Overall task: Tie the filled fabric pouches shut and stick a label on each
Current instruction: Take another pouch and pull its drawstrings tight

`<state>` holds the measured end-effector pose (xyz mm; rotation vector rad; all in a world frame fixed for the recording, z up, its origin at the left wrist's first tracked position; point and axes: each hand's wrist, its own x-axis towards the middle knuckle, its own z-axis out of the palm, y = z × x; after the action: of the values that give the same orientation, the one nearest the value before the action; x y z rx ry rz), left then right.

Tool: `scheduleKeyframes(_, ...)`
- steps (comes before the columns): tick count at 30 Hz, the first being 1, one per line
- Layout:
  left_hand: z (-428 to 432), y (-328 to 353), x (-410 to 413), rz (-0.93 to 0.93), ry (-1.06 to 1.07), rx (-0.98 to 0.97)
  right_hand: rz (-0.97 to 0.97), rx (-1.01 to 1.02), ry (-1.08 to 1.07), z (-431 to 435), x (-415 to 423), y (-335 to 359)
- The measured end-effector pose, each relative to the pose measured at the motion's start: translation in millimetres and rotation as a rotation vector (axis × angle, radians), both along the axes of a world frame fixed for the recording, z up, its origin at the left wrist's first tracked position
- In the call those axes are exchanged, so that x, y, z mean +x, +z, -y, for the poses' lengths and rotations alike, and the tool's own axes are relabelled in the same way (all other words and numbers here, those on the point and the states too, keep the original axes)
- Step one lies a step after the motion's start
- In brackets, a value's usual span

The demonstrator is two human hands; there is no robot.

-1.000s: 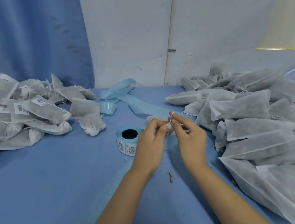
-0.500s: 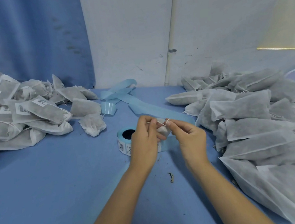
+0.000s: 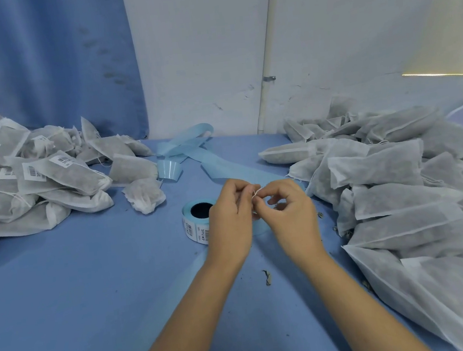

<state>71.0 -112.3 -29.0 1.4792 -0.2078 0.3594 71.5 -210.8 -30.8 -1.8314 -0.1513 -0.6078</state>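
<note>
My left hand (image 3: 231, 218) and my right hand (image 3: 291, 214) meet over the middle of the blue table (image 3: 79, 293). Between their fingertips runs a thin white drawstring (image 3: 256, 192) of a small pouch, which is almost wholly hidden behind my fingers. Both hands pinch that string. Just left of my left hand lies the label roll (image 3: 196, 222), on its side, with printed white labels on its outer wrap. A pile of open white pouches (image 3: 399, 193) fills the right side. Tied, labelled pouches (image 3: 37, 180) are heaped at the left.
A long strip of light blue label backing (image 3: 193, 151) curls from the roll toward the back wall. One small tied pouch (image 3: 144, 196) lies apart near the left heap. Bits of dried filling (image 3: 267, 276) dot the table. A blue curtain and white wall close the back.
Both hands rose slightly and came together, then the right hand turned and drew the string outward. The pouch stays between the fingers. The roll and piles have not moved.
</note>
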Motion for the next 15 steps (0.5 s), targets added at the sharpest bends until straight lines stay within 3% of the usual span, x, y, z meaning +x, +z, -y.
scheduleKeyframes(10,-3.9,-2.2,1.9,0.023,0.000,0.083,-0.373,0.364,0.149,4.8,0.9,11.1)
scheduleKeyframes(15,-9.2,-6.1,5.4,0.055,0.025,0.171,-0.456,0.780,0.434,5.9,0.2,15.5)
